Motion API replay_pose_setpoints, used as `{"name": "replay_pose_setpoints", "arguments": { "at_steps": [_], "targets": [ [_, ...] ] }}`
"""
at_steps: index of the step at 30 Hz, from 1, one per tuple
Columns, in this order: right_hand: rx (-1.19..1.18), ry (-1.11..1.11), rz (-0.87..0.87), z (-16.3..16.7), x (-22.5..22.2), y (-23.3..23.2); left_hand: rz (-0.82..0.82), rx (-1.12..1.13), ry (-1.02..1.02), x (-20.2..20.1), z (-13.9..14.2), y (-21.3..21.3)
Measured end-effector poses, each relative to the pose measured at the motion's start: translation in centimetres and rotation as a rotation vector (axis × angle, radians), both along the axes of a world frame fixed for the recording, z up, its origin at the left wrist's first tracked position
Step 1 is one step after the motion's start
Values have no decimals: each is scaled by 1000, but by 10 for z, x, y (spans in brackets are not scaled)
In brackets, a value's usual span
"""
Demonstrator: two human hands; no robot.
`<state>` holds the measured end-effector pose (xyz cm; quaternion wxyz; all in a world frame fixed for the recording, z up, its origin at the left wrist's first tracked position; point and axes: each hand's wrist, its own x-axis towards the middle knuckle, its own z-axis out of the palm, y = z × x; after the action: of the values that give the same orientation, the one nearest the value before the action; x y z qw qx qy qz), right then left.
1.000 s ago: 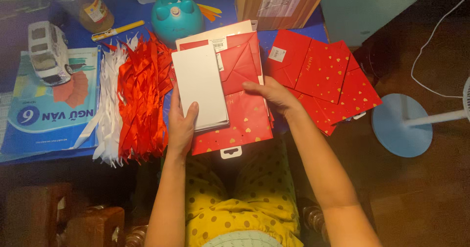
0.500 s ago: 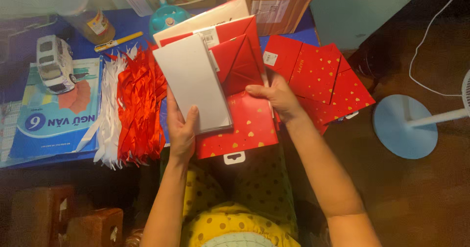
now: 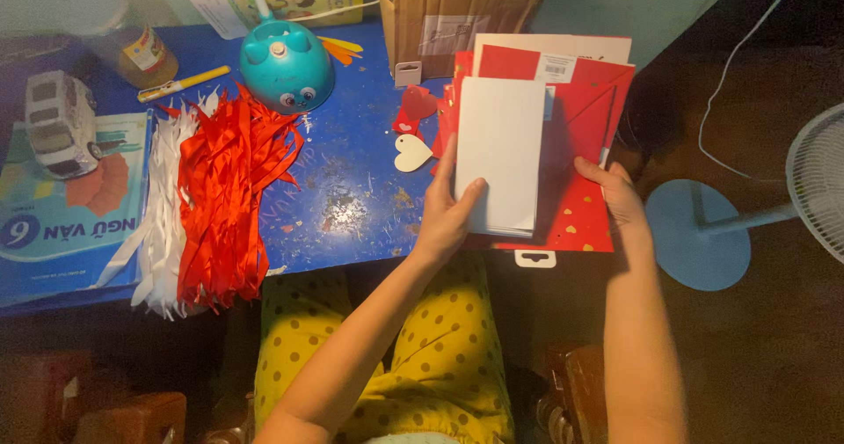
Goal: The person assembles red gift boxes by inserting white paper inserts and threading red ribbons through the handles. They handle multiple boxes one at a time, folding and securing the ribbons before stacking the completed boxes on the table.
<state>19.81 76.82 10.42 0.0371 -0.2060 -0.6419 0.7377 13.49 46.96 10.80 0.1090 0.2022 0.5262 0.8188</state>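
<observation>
We grip the white card stack (image 3: pixel 499 154) with our left hand (image 3: pixel 447 220), its long axis pointing away from us; our right hand (image 3: pixel 617 196) holds the red packet (image 3: pixel 582 145) beyond the table (image 3: pixel 352 163) edge. Two paper hearts (image 3: pixel 413 152) lie nearby.

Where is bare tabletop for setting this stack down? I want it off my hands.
The barest patch of the blue table lies between the red ribbons and the white heart, below the teal lamp. The left side is crowded with ribbons, book and toy van.
</observation>
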Motion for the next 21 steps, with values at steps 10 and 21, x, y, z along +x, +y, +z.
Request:
{"name": "replay_pose_setpoints", "arguments": {
  "at_steps": [10,21],
  "targets": [
    [573,-38,-95,23,-51,10,13,-83,-128,-39,-30,47],
    [1312,216,190,39,-91,-193,331,-44,-71,-98,-53,-77]
  ]
}}
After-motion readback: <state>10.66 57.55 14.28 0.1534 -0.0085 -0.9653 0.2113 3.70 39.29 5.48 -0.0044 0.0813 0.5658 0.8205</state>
